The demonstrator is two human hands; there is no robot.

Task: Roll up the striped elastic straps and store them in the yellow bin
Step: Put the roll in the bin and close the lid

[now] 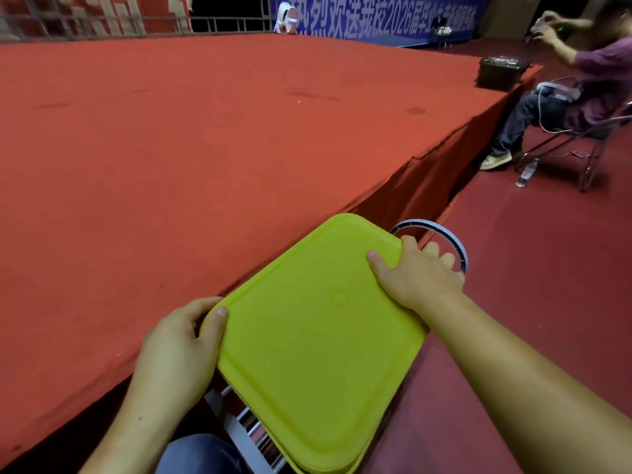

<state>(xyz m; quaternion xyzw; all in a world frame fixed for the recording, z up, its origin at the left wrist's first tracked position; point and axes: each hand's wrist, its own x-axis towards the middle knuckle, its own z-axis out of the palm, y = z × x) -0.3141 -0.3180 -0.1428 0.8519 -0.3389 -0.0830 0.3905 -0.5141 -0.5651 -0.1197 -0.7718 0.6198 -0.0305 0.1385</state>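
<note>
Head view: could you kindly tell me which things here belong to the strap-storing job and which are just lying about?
Job: yellow lid, gripped at opposite corners by left hand and right hand. No striped straps show.
Lying about: grey ring behind the lid, black box on the red stage, water bottle on the floor, seated person on a chair.

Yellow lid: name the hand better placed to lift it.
Left, likely: left hand pinches the yellow lid at a corner, thumb above, fingers curled beneath; the right hand hooks over the far corner.
</note>
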